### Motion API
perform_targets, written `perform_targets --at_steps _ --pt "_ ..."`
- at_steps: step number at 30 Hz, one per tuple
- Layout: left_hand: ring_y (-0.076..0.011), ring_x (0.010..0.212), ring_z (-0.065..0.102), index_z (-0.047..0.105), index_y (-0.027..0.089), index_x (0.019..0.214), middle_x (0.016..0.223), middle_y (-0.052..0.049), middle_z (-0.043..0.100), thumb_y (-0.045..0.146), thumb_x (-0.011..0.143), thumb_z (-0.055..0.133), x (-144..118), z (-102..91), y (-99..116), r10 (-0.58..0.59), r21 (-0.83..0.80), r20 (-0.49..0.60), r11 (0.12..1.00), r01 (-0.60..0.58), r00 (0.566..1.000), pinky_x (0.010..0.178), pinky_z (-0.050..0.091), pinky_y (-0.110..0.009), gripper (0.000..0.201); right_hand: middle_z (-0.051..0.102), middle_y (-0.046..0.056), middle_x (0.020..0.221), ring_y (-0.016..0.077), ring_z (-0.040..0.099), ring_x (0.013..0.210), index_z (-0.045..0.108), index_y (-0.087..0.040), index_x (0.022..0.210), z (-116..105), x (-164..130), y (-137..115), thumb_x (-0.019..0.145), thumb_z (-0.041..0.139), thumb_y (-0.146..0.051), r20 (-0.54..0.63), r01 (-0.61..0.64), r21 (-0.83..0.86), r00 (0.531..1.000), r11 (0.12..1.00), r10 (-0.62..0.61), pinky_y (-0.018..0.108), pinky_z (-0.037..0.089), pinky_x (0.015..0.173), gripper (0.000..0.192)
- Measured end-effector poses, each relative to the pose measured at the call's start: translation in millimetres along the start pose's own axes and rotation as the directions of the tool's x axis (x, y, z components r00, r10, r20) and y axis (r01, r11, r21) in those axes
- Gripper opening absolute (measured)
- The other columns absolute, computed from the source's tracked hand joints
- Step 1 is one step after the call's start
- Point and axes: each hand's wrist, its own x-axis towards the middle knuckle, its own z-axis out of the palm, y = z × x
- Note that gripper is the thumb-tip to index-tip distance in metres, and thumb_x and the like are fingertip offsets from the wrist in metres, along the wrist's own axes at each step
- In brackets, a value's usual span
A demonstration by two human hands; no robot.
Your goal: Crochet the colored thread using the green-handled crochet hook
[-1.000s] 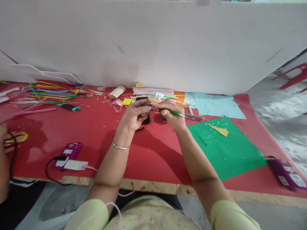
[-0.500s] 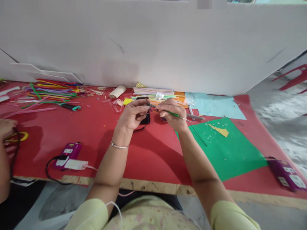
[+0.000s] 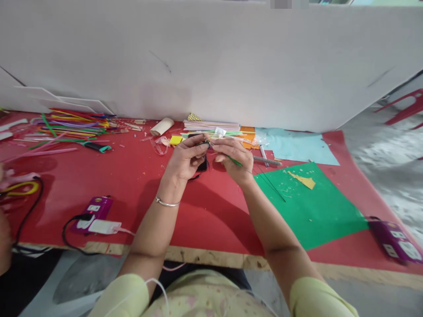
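Note:
My left hand [image 3: 187, 159] and my right hand [image 3: 234, 159] meet above the red table [image 3: 205, 215], fingertips almost touching. Between them runs a thin green wire stem [image 3: 235, 161]; the right hand pinches it and it sticks out toward the green sheet [image 3: 310, 202]. The left hand's fingertips pinch its other end, at a small piece too tiny to make out. A small black object [image 3: 202, 165] lies on the table just under the left fingers. A bangle sits on my left wrist.
Coloured sticks and pipe cleaners [image 3: 71, 125] are heaped at the far left. Paper strips [image 3: 211, 127], a cardboard tube [image 3: 161, 126], a light blue sheet [image 3: 295, 145] and a pen [image 3: 267, 161] lie behind my hands. Purple power strips [image 3: 94, 211] [image 3: 395, 240] flank me. Another person's hand [image 3: 5, 176] works at the left edge.
My right hand has shifted slightly left and turned, so the green stem now tilts down more steeply. The other person's hand at the left edge has moved, along with its black cord.

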Motion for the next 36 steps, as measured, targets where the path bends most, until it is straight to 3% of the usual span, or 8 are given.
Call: perform_targets --at_steps 6,17,26,36 --pt "-0.0023 0.050 0.041 0.085 0.018 0.090 0.060 0.006 0.055 0.007 0.062 0.094 -1 3.1 -1 -0.025 -0.045 0.022 0.999 0.026 0.999 0.040 0.021 -0.014 0.031 0.086 0.004 0.123 0.0239 0.083 0.115 0.084 -0.034 0.123 2 2 -6 0.099 0.078 -0.044 -0.058 -0.060 0.035 0.996 0.998 0.062 0.039 0.065 0.108 0.027" --pt "-0.0028 0.050 0.043 0.086 0.017 0.089 0.057 0.006 0.053 0.007 0.061 0.089 -1 0.3 2 0.001 -0.068 0.043 0.998 0.002 0.999 0.040 0.025 -0.011 0.030 0.086 0.007 0.123 0.0251 0.083 0.117 0.084 -0.031 0.120 0 2 -10 0.102 0.069 -0.055 -0.016 -0.111 -0.008 0.994 0.994 0.111 0.043 0.065 0.109 0.034" --pt "-0.0033 0.053 0.048 0.085 0.016 0.089 0.061 0.003 0.060 0.009 0.061 0.089 -3 -1.9 5 -0.007 -0.049 0.024 0.999 0.008 1.000 0.041 0.027 -0.011 0.029 0.085 0.007 0.125 0.0229 0.081 0.118 0.081 -0.031 0.127 2 5 -13 0.104 0.071 -0.046 -0.013 -0.038 0.005 0.999 0.999 0.038 0.038 0.066 0.106 0.029" --pt "-0.0041 0.053 0.050 0.084 0.016 0.086 0.060 0.003 0.060 0.009 0.062 0.089 -2 -3.3 6 0.024 -0.003 -0.002 1.000 -0.024 1.000 0.042 0.029 -0.014 0.026 0.084 0.010 0.127 0.0264 0.081 0.120 0.082 -0.030 0.123 -2 5 -18 0.104 0.067 -0.054 0.059 -0.165 0.040 0.985 0.985 0.163 0.045 0.067 0.108 0.034"
